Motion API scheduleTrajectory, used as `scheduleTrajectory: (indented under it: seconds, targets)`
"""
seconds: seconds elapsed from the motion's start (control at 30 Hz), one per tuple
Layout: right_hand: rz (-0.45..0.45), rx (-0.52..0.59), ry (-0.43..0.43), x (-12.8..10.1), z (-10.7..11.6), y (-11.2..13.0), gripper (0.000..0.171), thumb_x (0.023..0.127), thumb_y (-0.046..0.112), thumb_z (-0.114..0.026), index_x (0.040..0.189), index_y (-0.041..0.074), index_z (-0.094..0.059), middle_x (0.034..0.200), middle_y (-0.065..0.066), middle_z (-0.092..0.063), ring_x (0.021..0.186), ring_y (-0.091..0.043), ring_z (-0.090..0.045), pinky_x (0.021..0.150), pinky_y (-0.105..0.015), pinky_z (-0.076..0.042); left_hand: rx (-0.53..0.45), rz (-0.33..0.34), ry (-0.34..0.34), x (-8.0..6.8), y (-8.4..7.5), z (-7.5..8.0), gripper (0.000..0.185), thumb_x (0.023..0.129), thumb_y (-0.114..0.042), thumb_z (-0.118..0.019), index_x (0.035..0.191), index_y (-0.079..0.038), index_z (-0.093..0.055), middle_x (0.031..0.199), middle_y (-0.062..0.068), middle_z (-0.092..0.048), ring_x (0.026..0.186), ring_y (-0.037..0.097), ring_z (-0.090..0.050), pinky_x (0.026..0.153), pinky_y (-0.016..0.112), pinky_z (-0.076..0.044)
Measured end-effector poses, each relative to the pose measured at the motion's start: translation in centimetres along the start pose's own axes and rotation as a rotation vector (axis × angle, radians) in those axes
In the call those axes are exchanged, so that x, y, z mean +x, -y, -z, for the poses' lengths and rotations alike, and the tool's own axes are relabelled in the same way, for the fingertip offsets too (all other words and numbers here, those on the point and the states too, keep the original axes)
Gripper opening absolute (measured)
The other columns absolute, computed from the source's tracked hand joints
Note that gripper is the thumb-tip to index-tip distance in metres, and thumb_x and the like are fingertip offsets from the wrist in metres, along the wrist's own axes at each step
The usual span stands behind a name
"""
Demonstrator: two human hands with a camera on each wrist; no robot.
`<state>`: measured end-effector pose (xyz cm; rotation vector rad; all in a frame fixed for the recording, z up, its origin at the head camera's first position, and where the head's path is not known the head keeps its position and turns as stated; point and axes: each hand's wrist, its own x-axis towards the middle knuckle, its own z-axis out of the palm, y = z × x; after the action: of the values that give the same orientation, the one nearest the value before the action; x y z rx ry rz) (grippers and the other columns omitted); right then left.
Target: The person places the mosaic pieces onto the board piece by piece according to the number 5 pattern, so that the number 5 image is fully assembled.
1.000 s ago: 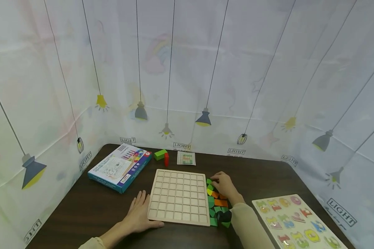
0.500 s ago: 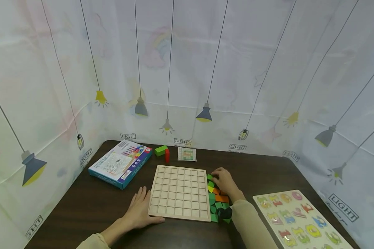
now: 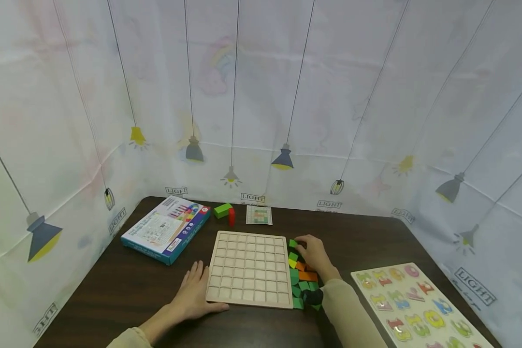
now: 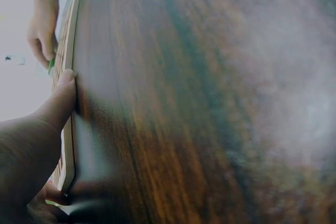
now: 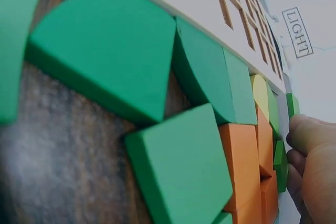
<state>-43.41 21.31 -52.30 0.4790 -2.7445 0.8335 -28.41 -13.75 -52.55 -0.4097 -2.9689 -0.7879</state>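
Observation:
My left hand (image 3: pixel 194 294) lies with straight fingers along the left side of the wooden grid board (image 3: pixel 249 305), its thumb against the near edge. In the left wrist view, the thumb (image 4: pixel 59 98) touches the board's pale rim (image 4: pixel 68 153). My right hand (image 3: pixel 315 253) is at the board's far right corner, pinching a small green block (image 3: pixel 293 243) by its fingertips. The right wrist view has that green block (image 5: pixel 292 104) at the thumb's tip, and another green block (image 5: pixel 281 166) close by the curled fingers. Green, yellow and orange blocks (image 3: pixel 308 276) crowd the board's right side.
A boxed set (image 3: pixel 165 229) lies at the back left. Near it are a bright green block (image 3: pixel 222 210), a red block (image 3: pixel 231 217) and a pattern card (image 3: pixel 258 215). A number puzzle board (image 3: pixel 417 302) occupies the right front. Printed curtains surround the table.
My right hand has slid the green block slightly toward the back, away from the other blocks. My left hand stays by the board. The head view has shifted slightly.

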Motion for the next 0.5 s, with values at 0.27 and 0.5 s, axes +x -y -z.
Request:
scheduleTrajectory:
  seconds: [0.27, 0.5]
  targets:
    - [0.027, 0.018, 0.016, 0.3, -0.8, 1.2, 0.022, 0.088, 0.009, -0.067, 0.110, 0.005, -0.069, 0.110, -0.013, -0.063, 0.105, -0.034, -0.055, 0.089, -0.049, -0.046, 0.021, 0.029, 0.014, -0.2, -0.2, 0.2, 0.123, 0.061, -0.074, -0.070, 0.138, 0.014, -0.033, 0.143, 0.038, -0.024, 0.135, 0.049, -0.019, 0.105, 0.061, -0.019]
    - [0.089, 0.009, 0.072, 1.0, -0.8, 3.0, 0.023, 0.088, 0.011, -0.068, 0.111, 0.006, -0.069, 0.112, -0.013, -0.061, 0.106, -0.034, -0.053, 0.088, -0.048, -0.046, 0.035, 0.030, 0.013, 0.4, -0.6, 0.2, 0.122, 0.060, -0.073, -0.072, 0.137, 0.015, -0.034, 0.142, 0.039, -0.025, 0.134, 0.049, -0.020, 0.105, 0.060, -0.020]
